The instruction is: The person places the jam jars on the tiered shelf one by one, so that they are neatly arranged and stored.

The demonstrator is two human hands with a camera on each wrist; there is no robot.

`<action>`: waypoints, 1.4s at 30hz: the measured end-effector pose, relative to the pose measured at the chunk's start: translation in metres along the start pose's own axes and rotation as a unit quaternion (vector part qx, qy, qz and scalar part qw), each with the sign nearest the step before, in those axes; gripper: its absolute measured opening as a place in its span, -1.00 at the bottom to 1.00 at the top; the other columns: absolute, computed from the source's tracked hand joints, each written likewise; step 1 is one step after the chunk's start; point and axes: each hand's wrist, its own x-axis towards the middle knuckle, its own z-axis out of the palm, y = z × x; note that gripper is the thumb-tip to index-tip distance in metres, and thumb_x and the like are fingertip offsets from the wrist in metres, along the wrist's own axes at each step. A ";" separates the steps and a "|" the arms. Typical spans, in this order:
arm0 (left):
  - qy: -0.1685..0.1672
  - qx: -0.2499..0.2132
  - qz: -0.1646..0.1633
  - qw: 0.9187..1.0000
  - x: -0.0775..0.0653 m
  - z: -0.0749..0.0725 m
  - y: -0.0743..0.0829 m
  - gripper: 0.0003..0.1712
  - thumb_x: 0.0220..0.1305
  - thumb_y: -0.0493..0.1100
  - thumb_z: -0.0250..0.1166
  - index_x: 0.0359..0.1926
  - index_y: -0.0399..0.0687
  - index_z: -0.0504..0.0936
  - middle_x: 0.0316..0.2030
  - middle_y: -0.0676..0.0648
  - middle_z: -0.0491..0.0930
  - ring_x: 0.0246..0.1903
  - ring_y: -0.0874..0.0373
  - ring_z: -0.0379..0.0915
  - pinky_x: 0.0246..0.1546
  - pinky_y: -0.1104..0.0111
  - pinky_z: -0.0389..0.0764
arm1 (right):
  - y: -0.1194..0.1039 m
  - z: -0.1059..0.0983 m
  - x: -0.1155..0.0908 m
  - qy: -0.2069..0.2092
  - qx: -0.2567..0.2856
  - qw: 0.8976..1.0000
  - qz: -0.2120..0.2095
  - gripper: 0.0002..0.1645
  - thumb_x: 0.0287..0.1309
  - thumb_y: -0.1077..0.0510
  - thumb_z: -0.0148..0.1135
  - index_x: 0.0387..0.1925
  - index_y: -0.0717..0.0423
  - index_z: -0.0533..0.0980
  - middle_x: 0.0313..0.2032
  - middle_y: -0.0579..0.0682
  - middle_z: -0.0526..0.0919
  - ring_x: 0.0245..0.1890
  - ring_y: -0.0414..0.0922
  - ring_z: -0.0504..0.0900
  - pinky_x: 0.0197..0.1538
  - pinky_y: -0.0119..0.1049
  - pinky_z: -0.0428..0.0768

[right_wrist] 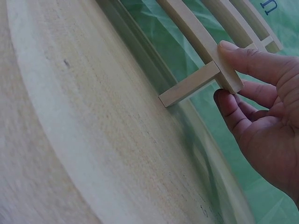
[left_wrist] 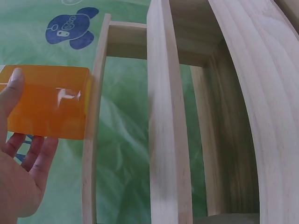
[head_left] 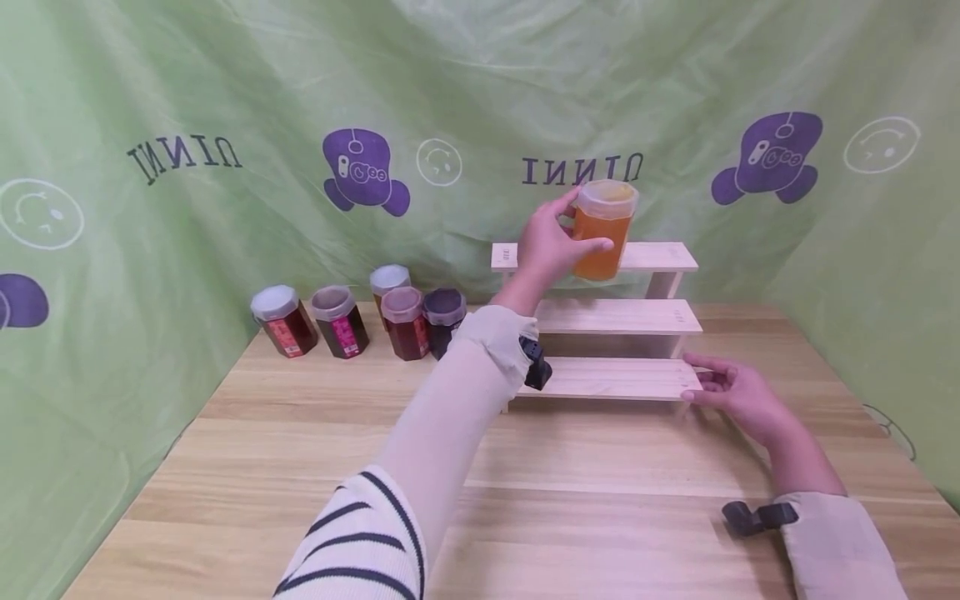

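Observation:
My left hand [head_left: 551, 242] grips a clear jar of orange contents [head_left: 597, 242] with a pale lid, thumb on one side and fingers on the other. In the left wrist view the base of the orange jar [left_wrist: 51, 102] is right at the edge of the top shelf [left_wrist: 91, 140]. The three-step wooden rack [head_left: 611, 317] stands on the table. At the rack's right end my right hand [head_left: 738, 400] pinches the end of the lowest shelf board [right_wrist: 229, 84] between thumb and fingers.
To the left of the rack are several lidded jars: a red one [head_left: 285, 323], a dark one with a pink label [head_left: 341, 323], another red one [head_left: 405, 325], an amber one [head_left: 388, 277] and a blackish one [head_left: 444, 312]. A green printed cloth [head_left: 465, 83] hangs behind the wooden table [head_left: 300, 500].

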 end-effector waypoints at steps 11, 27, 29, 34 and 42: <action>0.045 -0.105 -0.017 0.993 -0.006 0.017 -0.005 -0.34 -0.06 -0.28 0.56 0.13 -0.03 0.56 -0.01 0.06 0.60 -0.11 0.26 0.56 -0.12 0.53 0.59 | 0.002 -0.003 0.001 0.003 0.016 1.000 -0.004 -0.08 0.13 0.18 0.39 0.39 0.39 0.14 0.08 0.33 0.50 -0.14 -0.42 0.56 -0.08 -0.54 0.57; 0.103 -0.147 -0.035 0.983 -0.012 0.039 -0.008 -0.52 -0.02 -0.35 0.53 -0.01 -0.06 0.67 -0.16 0.07 0.65 -0.18 0.25 0.57 -0.27 0.58 0.60 | 0.001 -0.001 0.000 0.000 0.017 1.000 -0.005 -0.09 0.14 0.19 0.38 0.39 0.39 0.13 0.10 0.40 0.48 -0.14 -0.41 0.56 -0.08 -0.54 0.57; 0.096 -0.153 -0.024 0.983 -0.013 0.041 -0.009 -0.54 -0.03 -0.34 0.53 -0.03 -0.08 0.67 -0.16 0.06 0.64 -0.14 0.24 0.55 -0.23 0.57 0.59 | 0.001 -0.001 0.001 0.000 0.018 1.000 -0.006 -0.09 0.14 0.19 0.38 0.39 0.40 0.13 0.10 0.40 0.48 -0.14 -0.41 0.56 -0.08 -0.54 0.57; 0.052 -0.144 0.009 0.988 -0.016 0.046 -0.012 -0.41 -0.05 -0.31 0.56 0.08 -0.12 0.63 -0.06 0.05 0.58 -0.05 0.28 0.49 -0.12 0.57 0.57 | 0.001 0.000 0.001 0.000 0.020 1.000 -0.008 -0.09 0.14 0.19 0.39 0.39 0.40 0.14 0.10 0.42 0.47 -0.14 -0.41 0.57 -0.07 -0.53 0.57; -0.027 -0.130 0.016 0.991 -0.017 0.046 -0.010 -0.17 -0.11 -0.41 0.55 0.27 -0.07 0.51 0.17 0.06 0.46 0.06 0.27 0.44 -0.14 0.57 0.58 | 0.000 0.001 0.001 -0.001 0.023 1.000 -0.008 -0.09 0.14 0.20 0.38 0.38 0.42 0.12 0.09 0.40 0.49 -0.15 -0.40 0.58 -0.08 -0.53 0.58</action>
